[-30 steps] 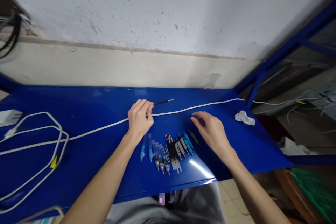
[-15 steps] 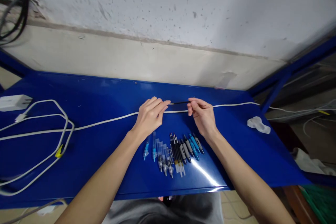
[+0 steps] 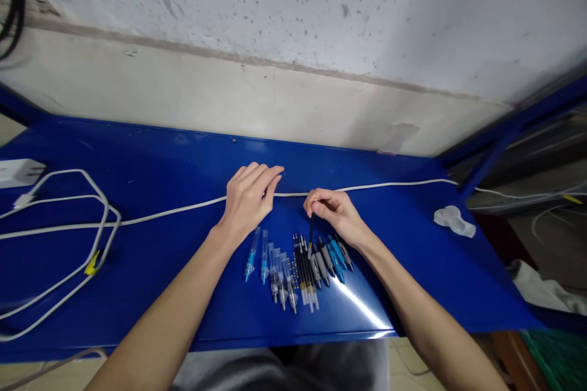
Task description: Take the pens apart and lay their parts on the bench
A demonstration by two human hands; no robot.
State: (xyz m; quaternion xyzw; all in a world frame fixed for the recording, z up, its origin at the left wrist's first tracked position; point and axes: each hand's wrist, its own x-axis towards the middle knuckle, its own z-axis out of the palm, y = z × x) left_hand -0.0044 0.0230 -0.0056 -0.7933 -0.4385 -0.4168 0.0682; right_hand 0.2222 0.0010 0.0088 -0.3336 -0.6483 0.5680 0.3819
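Observation:
Pinched in my right hand (image 3: 332,211) is a dark pen refill (image 3: 311,235), which hangs down over a row of pen parts. My left hand (image 3: 250,192) is closed at the fingertips above the white cable; a tiny thing shows at the tips, too small to name. Below my hands lie clear pen barrels with blue grips (image 3: 265,259), clear barrels with dark tips (image 3: 282,278), several black refills (image 3: 306,275), grey grip barrels (image 3: 324,259) and blue grip barrels (image 3: 338,256), side by side on the blue shelf (image 3: 160,281).
A white cable (image 3: 169,212) crosses the shelf behind the parts and loops at the left, near a white charger (image 3: 21,172). A crumpled clear-white piece (image 3: 454,220) lies at the right. The wall (image 3: 275,101) stands behind.
My right hand has moved left and down, and the refill has turned from level to hanging. My left hand has let go of the refill and shifted left.

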